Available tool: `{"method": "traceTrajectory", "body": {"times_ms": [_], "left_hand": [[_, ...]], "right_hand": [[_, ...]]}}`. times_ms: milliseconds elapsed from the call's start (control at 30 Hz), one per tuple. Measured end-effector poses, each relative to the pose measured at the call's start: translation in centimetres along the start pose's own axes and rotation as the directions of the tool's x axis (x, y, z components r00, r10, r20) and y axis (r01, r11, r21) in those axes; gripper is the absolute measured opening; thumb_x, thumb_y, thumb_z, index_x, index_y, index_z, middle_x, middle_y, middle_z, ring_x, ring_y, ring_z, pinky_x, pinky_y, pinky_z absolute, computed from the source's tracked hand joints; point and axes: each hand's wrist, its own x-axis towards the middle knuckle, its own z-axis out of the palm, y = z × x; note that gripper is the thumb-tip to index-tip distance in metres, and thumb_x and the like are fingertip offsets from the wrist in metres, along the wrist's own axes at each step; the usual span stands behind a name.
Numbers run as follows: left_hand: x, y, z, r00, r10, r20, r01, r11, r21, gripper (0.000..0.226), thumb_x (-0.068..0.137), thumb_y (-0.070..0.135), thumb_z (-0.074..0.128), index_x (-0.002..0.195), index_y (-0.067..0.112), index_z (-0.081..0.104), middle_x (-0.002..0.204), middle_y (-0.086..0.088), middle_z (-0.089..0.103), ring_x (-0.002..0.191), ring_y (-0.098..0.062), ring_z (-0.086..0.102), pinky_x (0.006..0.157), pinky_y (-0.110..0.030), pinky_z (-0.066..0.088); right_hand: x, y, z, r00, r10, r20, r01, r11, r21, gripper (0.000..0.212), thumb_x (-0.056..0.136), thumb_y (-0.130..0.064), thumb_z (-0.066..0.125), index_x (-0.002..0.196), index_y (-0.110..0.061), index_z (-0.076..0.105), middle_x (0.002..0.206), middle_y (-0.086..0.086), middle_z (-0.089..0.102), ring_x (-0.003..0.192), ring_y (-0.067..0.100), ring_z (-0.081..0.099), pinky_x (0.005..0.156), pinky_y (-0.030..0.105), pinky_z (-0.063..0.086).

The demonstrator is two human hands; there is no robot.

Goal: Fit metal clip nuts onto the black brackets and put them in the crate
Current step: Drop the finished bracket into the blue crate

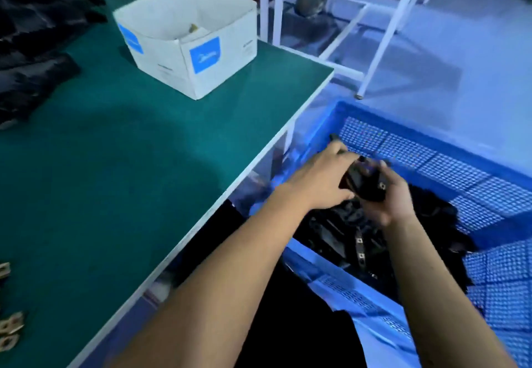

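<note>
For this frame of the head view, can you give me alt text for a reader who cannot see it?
Both hands, left hand and right hand, hold a black bracket over a blue crate that holds a pile of brackets. To the left, a green table bears a white cardboard box and loose clip nuts.

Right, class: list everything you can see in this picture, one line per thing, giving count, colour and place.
White cardboard box: one, blue labels, on the table's far end.
Green-topped table: one, left.
Blue plastic mesh crate: one, right of and below the table.
Black plastic brackets: a pile, in the crate; one bracket held above it.
Metal clip nuts: several, brassy, table's left edge.
Black bags: a heap, far left.
White metal frame: behind.
Left hand, right hand: both grip the held bracket.
</note>
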Motion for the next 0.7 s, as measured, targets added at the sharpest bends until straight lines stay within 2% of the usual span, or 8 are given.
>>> {"method": "traceTrajectory", "body": {"times_ms": [67, 100, 167, 267, 333, 400, 533, 700], "left_hand": [[-0.5, -1.0, 2.3, 0.994, -0.087, 0.066, 0.090, 0.995, -0.034, 0.072, 0.082, 0.027, 0.085, 0.144, 0.011, 0.053, 0.140, -0.008, 0.044, 0.124, -0.029, 0.055, 0.109, -0.042, 0.043], [-0.8, -1.5, 3.1, 0.987, -0.136, 0.089, 0.141, 0.988, -0.061, 0.072, 0.083, 0.028, 0.085, 0.145, 0.012, 0.053, 0.140, -0.006, 0.044, 0.122, -0.027, 0.056, 0.108, -0.042, 0.044], [-1.5, -2.6, 4.2, 0.971, -0.213, 0.113, 0.224, 0.969, -0.101, 0.071, 0.083, 0.029, 0.085, 0.145, 0.014, 0.054, 0.138, -0.004, 0.045, 0.119, -0.024, 0.057, 0.106, -0.044, 0.047], [-2.1, -3.5, 4.4, 0.965, -0.234, 0.120, 0.248, 0.961, -0.120, 0.064, 0.084, 0.031, 0.084, 0.140, 0.016, 0.057, 0.133, -0.001, 0.048, 0.116, -0.022, 0.058, 0.103, -0.043, 0.049], [-2.0, -3.5, 3.8, 0.972, -0.220, 0.085, 0.229, 0.966, -0.123, 0.060, 0.083, 0.030, 0.084, 0.137, 0.017, 0.060, 0.130, -0.001, 0.051, 0.113, -0.021, 0.060, 0.100, -0.042, 0.050], [-1.6, -3.2, 2.8, 0.979, -0.202, 0.016, 0.202, 0.969, -0.146, 0.055, 0.083, 0.028, 0.085, 0.132, 0.016, 0.063, 0.125, -0.001, 0.053, 0.105, -0.020, 0.063, 0.097, -0.043, 0.053], [-0.7, -1.7, -0.3, 0.978, -0.149, -0.145, 0.119, 0.974, -0.194, 0.042, 0.084, 0.025, 0.084, 0.122, 0.018, 0.068, 0.117, 0.002, 0.056, 0.096, -0.016, 0.067, 0.090, -0.043, 0.058], [-1.6, -0.4, -5.3, 0.919, -0.189, -0.345, 0.063, 0.936, -0.346, 0.033, 0.083, 0.015, 0.083, 0.113, 0.016, 0.071, 0.117, 0.005, 0.063, 0.088, -0.011, 0.072, 0.085, -0.030, 0.059]], "right_hand": [[0.6, 1.9, -3.5, 0.981, 0.073, -0.180, -0.101, 0.983, -0.153, 0.019, 0.105, -0.027, 0.047, 0.098, -0.015, 0.060, 0.107, 0.010, 0.065, 0.087, 0.021, 0.070, 0.081, 0.038, 0.056], [0.8, 2.9, -5.0, 0.959, 0.081, -0.272, -0.149, 0.959, -0.241, 0.018, 0.104, -0.025, 0.051, 0.099, -0.013, 0.062, 0.103, 0.010, 0.066, 0.080, 0.020, 0.071, 0.077, 0.037, 0.055], [1.6, 4.9, -7.4, 0.907, 0.060, -0.416, -0.208, 0.924, -0.320, 0.023, 0.100, -0.019, 0.062, 0.116, -0.004, 0.066, 0.113, 0.018, 0.069, 0.093, 0.026, 0.073, 0.087, 0.041, 0.055], [2.6, 6.5, -8.4, 0.842, 0.012, -0.539, -0.213, 0.926, -0.313, 0.051, 0.098, -0.024, 0.068, 0.143, -0.006, 0.054, 0.134, 0.019, 0.063, 0.115, 0.037, 0.065, 0.091, 0.046, 0.056], [3.0, 6.6, -7.6, 0.762, -0.087, -0.641, -0.250, 0.874, -0.416, 0.054, 0.098, -0.032, 0.067, 0.144, -0.008, 0.052, 0.135, 0.017, 0.061, 0.117, 0.037, 0.062, 0.093, 0.047, 0.054], [3.2, 6.1, -6.4, 0.663, -0.233, -0.711, -0.291, 0.795, -0.532, 0.045, 0.099, -0.031, 0.066, 0.136, -0.008, 0.057, 0.128, 0.018, 0.063, 0.110, 0.036, 0.063, 0.082, 0.043, 0.052], [2.9, 5.0, -3.0, 0.662, -0.416, -0.624, -0.221, 0.686, -0.693, 0.030, 0.094, -0.017, 0.065, 0.123, -0.011, 0.063, 0.119, 0.015, 0.069, 0.107, 0.033, 0.066, 0.083, 0.035, 0.051], [0.6, 3.3, 5.3, 0.705, -0.683, -0.193, 0.120, 0.382, -0.916, 0.027, 0.090, -0.012, 0.062, 0.117, -0.008, 0.066, 0.114, 0.010, 0.072, 0.110, 0.031, 0.066, 0.099, 0.036, 0.046]]}}
